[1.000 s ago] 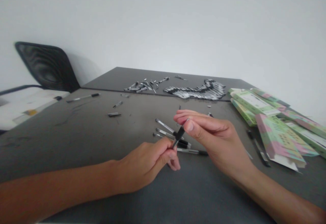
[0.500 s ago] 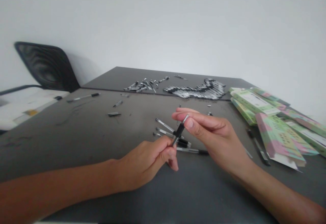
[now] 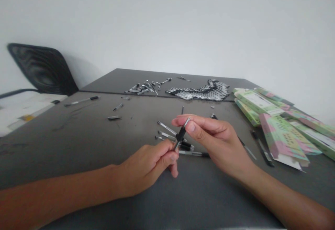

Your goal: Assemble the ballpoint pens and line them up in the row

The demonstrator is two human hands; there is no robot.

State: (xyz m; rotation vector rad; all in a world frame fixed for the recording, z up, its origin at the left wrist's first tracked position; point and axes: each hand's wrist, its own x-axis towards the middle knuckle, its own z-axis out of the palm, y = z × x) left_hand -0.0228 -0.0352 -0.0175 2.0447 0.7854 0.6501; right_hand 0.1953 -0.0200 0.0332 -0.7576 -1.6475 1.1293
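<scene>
In the middle of the view my left hand (image 3: pixel 153 163) is closed around the lower part of a gel pen (image 3: pixel 181 133), which points up and to the right. The pen has a clear barrel, a black grip and a pale metal tip. My right hand (image 3: pixel 218 134) pinches the tip end between thumb and fingers. Beneath and behind both hands several capless pens (image 3: pixel 166 127) lie on the dark table (image 3: pixel 136 205), partly hidden by the fingers.
Farther back lie a dense row of pens (image 3: pixel 204 92) and a loose heap of pens and caps (image 3: pixel 143 88). Green and pink cardboard boxes (image 3: pixel 284 135) are piled at the right, beside a black pen (image 3: pixel 262 149). A mesh chair (image 3: pixel 43 67) stands at the left.
The view has shifted slightly, so things sit a little further left. My right fingers have slid slightly down along the pen's tip end. Both hands still hold the pen.
</scene>
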